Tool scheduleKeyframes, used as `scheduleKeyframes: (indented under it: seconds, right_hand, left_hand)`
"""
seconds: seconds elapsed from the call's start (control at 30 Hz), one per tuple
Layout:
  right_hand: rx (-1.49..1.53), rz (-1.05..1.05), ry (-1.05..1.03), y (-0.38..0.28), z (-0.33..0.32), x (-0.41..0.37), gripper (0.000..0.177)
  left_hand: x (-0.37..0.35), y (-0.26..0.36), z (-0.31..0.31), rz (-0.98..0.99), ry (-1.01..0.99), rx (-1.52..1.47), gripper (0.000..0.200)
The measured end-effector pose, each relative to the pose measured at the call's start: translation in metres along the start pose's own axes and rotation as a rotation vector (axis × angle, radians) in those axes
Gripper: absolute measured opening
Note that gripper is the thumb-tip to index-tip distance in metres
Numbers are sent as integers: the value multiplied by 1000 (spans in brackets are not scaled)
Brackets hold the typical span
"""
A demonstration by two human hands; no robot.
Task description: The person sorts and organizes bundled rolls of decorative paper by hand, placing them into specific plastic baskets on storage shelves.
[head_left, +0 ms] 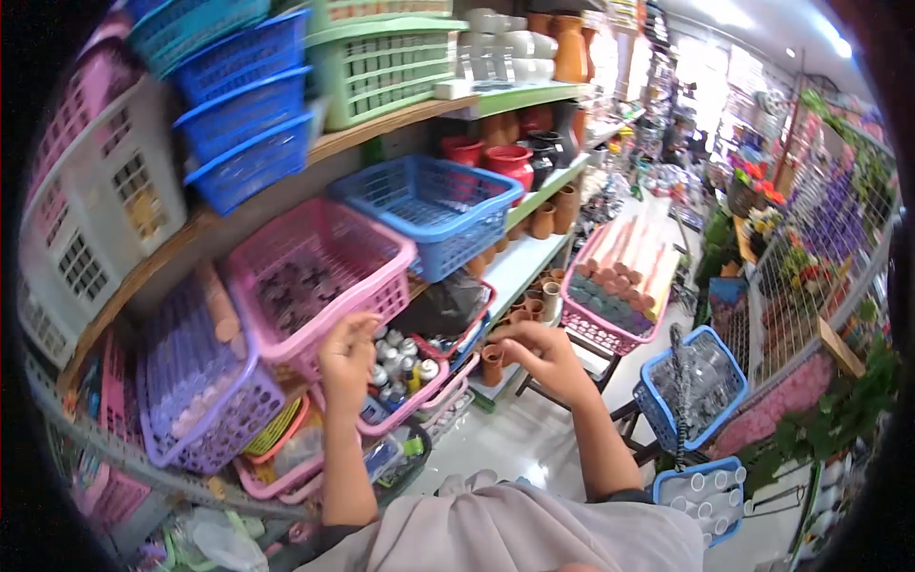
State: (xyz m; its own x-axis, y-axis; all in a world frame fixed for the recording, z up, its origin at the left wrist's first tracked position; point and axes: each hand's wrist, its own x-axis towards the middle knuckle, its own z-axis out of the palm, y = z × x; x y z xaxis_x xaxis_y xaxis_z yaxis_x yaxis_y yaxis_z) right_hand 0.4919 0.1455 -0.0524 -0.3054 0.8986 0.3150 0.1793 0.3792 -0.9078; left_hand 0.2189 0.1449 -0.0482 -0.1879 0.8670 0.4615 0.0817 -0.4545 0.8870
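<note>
My left hand (347, 357) reaches into a low pink basket (419, 398) of small bottles with white caps (400, 355); its fingers are bunched at the bottles, and I cannot see whether they grip one. My right hand (543, 357) hovers to the right, near the shelf edge, fingers curled, above a small terracotta pot (492, 364). Nothing shows clearly in it.
Shelves on the left carry a pink basket (315, 272), a blue basket (434, 205), a purple one (195, 386), stacked blue baskets (243, 114) and a green crate (391, 62). Clay pots (548, 214) line the shelves. A blue bin (691, 386) and pink crate of rolls (610, 300) stand in the aisle.
</note>
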Motion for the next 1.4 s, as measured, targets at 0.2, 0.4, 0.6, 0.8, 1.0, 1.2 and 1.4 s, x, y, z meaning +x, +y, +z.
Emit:
scheduleKeyframes:
  seconds: [0.2,0.4,0.6,0.8,1.0,1.2,1.4]
  right_hand:
    - [85,211,325,77,-82,-56,20]
    - [76,310,555,135,-158,-96,20]
    - [29,418,594,166,-208,-118,23]
    - [-20,463,641,195,-242,-109,23]
    - [2,382,714,232,-273,-64,20]
    - [-519,318,800,251,-310,16,16]
    - [-889,248,902,290,-339,95,22]
  left_hand:
    - [8,-64,132,-146,-271,-83,15]
    - [7,-105,258,-211,-521,-132,17]
    - [-4,-143,356,-174,-700,-180,15]
    - [18,-169,412,-210,-780,-168,16]
    - [58,-221,461,-44,-722,-139,15]
    - [117,-240,500,62,-688,-29,16]
    - [149,-285,530,302,-596,192,40]
